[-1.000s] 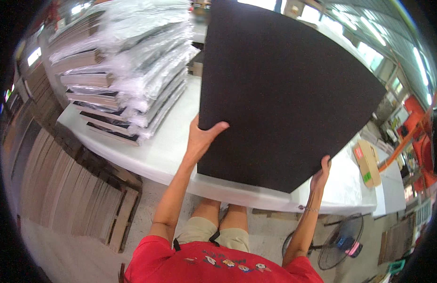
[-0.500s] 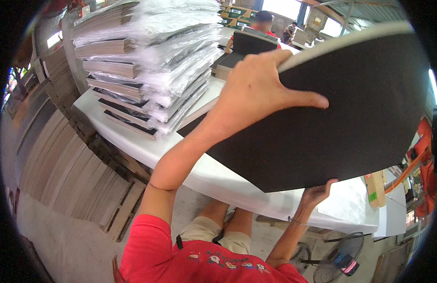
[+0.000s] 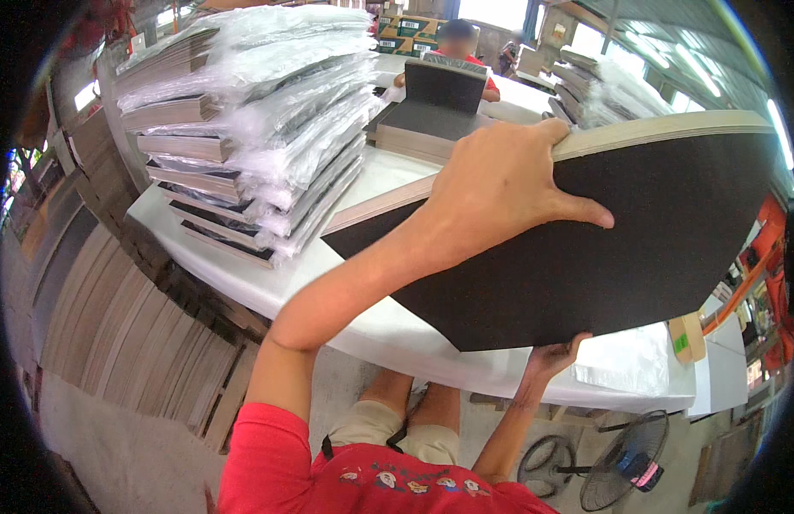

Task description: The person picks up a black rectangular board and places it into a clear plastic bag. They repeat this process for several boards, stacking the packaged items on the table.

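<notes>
A thick stack of black-faced boards (image 3: 577, 265) with pale layered edges is held tilted up on edge above the white table. My left hand (image 3: 504, 193) clasps its upper edge, thumb spread over the black face and fingers hidden behind. At the lower edge, my right hand (image 3: 555, 357) supports the stack from below, its fingers partly hidden under it. Left of the boards stands a tall pile of plastic-wrapped board bundles (image 3: 277, 128). A clear plastic sheet (image 3: 624, 360) lies on the table beside my right hand.
The table (image 3: 328, 321) has a white covering. Across it, a person (image 3: 457, 56) in red is behind another stack of black boards (image 3: 431, 120). More wrapped bundles (image 3: 594, 90) stand farther right. A fan (image 3: 624, 463) and stacked pale sheets (image 3: 131, 317) are beside the table.
The top edge of the held stack has come down and now shows its layered side. My left hand moved down and slightly right with it; my right hand shifted slightly left. The view also shifted.
</notes>
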A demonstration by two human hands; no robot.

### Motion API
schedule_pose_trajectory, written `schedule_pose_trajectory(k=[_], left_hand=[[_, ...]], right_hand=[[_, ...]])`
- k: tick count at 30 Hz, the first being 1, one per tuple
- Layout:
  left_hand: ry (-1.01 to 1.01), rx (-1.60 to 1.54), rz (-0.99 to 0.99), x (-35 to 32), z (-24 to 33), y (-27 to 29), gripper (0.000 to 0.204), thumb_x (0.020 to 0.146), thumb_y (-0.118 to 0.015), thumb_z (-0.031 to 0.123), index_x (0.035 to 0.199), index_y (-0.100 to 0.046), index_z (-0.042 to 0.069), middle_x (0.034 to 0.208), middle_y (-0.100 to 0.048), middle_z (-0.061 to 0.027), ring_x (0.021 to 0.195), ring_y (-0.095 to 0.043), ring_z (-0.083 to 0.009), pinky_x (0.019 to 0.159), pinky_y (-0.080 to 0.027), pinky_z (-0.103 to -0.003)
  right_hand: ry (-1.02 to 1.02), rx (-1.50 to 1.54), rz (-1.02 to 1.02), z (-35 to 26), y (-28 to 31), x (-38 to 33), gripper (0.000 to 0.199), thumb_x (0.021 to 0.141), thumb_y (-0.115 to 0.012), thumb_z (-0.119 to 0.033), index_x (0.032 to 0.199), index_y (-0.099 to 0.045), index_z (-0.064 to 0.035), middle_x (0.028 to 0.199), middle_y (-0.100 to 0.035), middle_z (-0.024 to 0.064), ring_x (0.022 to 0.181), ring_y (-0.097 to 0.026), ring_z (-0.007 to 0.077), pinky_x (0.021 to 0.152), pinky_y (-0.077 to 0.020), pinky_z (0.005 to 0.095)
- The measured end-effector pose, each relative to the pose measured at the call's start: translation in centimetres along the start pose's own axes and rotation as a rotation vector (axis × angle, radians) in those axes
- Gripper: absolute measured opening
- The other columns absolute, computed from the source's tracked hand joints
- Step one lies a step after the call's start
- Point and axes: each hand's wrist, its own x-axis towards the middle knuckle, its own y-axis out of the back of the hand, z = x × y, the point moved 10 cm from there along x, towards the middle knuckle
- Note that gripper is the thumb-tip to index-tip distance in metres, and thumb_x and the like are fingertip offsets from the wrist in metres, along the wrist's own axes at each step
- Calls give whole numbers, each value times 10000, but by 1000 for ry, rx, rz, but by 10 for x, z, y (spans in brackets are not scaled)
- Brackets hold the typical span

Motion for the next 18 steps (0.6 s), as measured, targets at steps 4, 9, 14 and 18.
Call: schedule_pose_trajectory(k=[4,9,14,18], left_hand=[[77,-70,-36,1,-11,-10,670,597,-780,521,995,-641,0,816,-660,-161,753,-654,-265,703,-493,-332],[193,-583,167,-34,-53,-13,606,625,-807,450,978,-622,-7,806,-656,-116,707,-645,-178,656,-512,-298],[545,-933,300,-92,-130,-84,670,678,-783,432,1076,-543,-50,926,-622,-150,821,-623,-226,740,-500,-315],[700,-1118,529,-145,-170,-136,786,662,-782,483,1153,-481,-50,1040,-572,-167,954,-580,-247,822,-473,-351]], right_hand=[[-25,-65,47,-22,10,-1,622,875,-557,-431,1300,-417,1,1302,-457,136,1181,-430,295,1026,-323,462],[237,-353,-10,-143,-20,34,641,855,-609,-370,1310,-408,34,1261,-486,150,1169,-449,276,1038,-301,431],[469,-696,-109,-236,-103,47,625,830,-640,-371,1272,-453,31,1202,-523,132,1113,-483,245,981,-352,384],[341,-859,-299,-225,-119,76,625,808,-673,-362,1259,-475,22,1160,-542,115,1065,-498,207,940,-376,346]])
